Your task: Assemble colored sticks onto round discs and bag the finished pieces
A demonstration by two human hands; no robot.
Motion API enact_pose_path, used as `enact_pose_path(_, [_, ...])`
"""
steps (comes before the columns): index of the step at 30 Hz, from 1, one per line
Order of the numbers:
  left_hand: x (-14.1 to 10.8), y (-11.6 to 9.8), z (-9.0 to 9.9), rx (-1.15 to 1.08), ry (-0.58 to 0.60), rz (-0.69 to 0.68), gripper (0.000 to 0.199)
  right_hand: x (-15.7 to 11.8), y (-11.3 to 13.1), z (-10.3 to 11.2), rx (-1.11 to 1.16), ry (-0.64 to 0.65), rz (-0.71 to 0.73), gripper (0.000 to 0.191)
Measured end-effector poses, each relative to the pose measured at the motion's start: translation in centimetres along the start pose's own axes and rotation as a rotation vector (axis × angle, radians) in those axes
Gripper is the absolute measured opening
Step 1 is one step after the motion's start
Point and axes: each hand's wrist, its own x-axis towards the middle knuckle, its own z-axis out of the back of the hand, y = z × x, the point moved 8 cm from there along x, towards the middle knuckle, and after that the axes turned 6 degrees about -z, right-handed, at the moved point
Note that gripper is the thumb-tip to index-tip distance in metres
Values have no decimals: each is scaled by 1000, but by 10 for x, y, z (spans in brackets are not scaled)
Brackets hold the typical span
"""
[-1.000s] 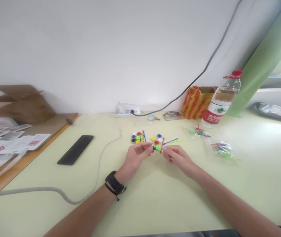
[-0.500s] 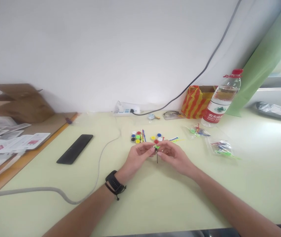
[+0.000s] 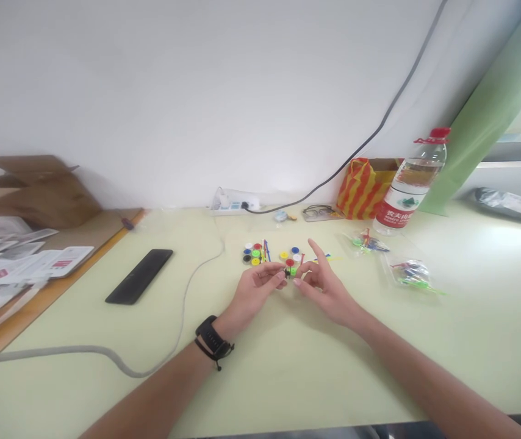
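My left hand (image 3: 258, 292), with a black watch on its wrist, pinches a small black piece (image 3: 288, 274) between thumb and fingertips. Just to the right, my right hand (image 3: 327, 286) has its index finger raised and its thumb apart from the curled fingers; I see nothing in it. Between the hands, past the black piece, lies a green disc (image 3: 293, 271). Coloured discs, among them a red one (image 3: 290, 263) and a blue one (image 3: 295, 250), lie beyond my fingertips. Thin coloured sticks (image 3: 266, 250) lie beside the left group of discs.
Clear bags of coloured parts (image 3: 411, 272) lie to the right, near a large water bottle (image 3: 400, 195) and a striped bag (image 3: 363, 192). A black phone-like slab (image 3: 139, 277) and a grey cable (image 3: 183, 305) lie left. Against the wall sits a power strip (image 3: 235, 203).
The thin dark stick that stood upright between my hands no longer shows upright. My right index finger has lifted away, and the right fingers have spread. My left hand stays in place.
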Motion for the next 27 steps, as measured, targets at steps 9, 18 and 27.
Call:
enact_pose_path(9, [3,1,5,-14,-39,-49,31,1,3,-4,94,130,-152,61])
enact_pose_path(18, [2,1,4,-10,-28,-50,32,4,-5,5,210,-30,-221,41])
enact_pose_path(27, [3,1,2,5,-8,-57,32,5,7,5,188,40,-131,49])
